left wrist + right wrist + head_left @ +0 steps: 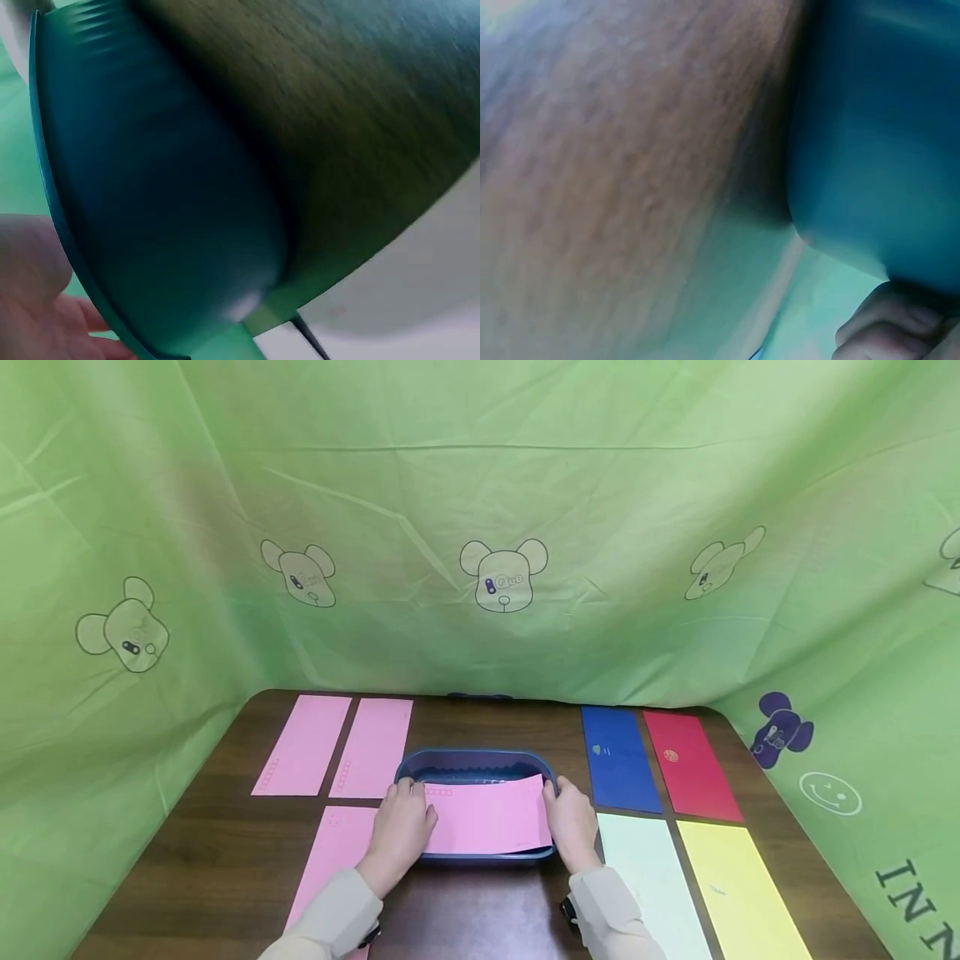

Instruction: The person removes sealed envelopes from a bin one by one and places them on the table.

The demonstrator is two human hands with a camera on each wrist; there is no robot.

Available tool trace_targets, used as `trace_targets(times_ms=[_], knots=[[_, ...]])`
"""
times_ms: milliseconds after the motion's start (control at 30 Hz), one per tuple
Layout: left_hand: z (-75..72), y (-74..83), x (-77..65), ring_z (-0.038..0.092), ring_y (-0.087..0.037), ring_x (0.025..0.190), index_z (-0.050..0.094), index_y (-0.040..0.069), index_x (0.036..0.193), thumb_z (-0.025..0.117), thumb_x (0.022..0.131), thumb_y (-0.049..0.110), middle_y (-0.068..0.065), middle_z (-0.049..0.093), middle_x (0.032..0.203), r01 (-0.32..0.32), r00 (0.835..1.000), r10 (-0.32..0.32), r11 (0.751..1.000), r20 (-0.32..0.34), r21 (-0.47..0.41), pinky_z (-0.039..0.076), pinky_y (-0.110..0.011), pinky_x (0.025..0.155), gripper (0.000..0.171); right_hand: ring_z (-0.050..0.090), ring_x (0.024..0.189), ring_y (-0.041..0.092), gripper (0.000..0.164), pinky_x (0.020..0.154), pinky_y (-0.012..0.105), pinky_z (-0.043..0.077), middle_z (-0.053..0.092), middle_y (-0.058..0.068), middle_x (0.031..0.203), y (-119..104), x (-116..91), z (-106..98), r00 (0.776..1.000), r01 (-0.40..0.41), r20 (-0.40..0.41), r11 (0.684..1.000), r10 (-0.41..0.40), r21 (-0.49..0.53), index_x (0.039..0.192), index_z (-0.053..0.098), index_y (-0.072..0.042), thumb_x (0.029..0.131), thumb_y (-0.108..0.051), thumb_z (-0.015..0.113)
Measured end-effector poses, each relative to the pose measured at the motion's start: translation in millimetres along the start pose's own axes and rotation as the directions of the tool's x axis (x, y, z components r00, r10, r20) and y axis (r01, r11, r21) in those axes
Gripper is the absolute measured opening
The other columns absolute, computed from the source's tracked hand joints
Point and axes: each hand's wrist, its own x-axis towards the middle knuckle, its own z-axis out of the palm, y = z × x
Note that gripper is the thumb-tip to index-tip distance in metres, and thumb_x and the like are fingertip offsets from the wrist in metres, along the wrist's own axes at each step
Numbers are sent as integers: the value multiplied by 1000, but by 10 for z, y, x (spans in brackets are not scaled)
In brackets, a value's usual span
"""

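Observation:
A dark blue plastic bin [468,752] with a rounded rectangular rim stands at the middle of the table. Across its opening lies a pink envelope [487,820], its right corner raised near the rim. My left hand [400,825] grips the bin's left end; in the left wrist view its thumb and fingers [79,330] are at the rim. At the opposite end my right hand [572,818] holds the rim, and the right wrist view shows its curled fingers [889,330] against the bin wall [870,165]. Most of the bin's inside is hidden under the envelope.
Several pink envelopes [303,743] lie flat on the left of the wooden table [187,868]. On the right are a blue envelope [622,760], a red one [697,768], a pale green one [652,877] and a yellow one [742,885]. A green curtain [405,635] encloses the table.

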Motion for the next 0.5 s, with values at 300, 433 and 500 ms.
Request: trace_targets(times_ms=[300,433,500], knots=[[-29,152,0,54,-43,97,53,-21,110,59,84,12,-35,55,105,212,953,-170,966,253,-150,47,-52,87,42,48,57,22,30,47,29,29,51,9,62,-13,-11,-8,1000,-1,7,1000,1,3,77,51,-7,96,-29,45],[-11,171,55,47,-47,110,43,-22,123,56,87,13,-39,46,120,357,884,-267,915,383,-188,40,-58,96,52,47,58,22,30,47,29,28,49,9,62,-22,-9,-2,1000,-6,13,1000,5,4,77,51,-7,96,-29,44],[-6,173,77,46,-48,112,41,-22,126,55,88,15,-39,45,124,396,857,-291,900,424,-183,38,-59,98,55,46,57,22,30,47,29,28,47,8,61,-25,-9,-2,1000,-8,16,1000,8,7,77,51,-7,96,-29,45]])
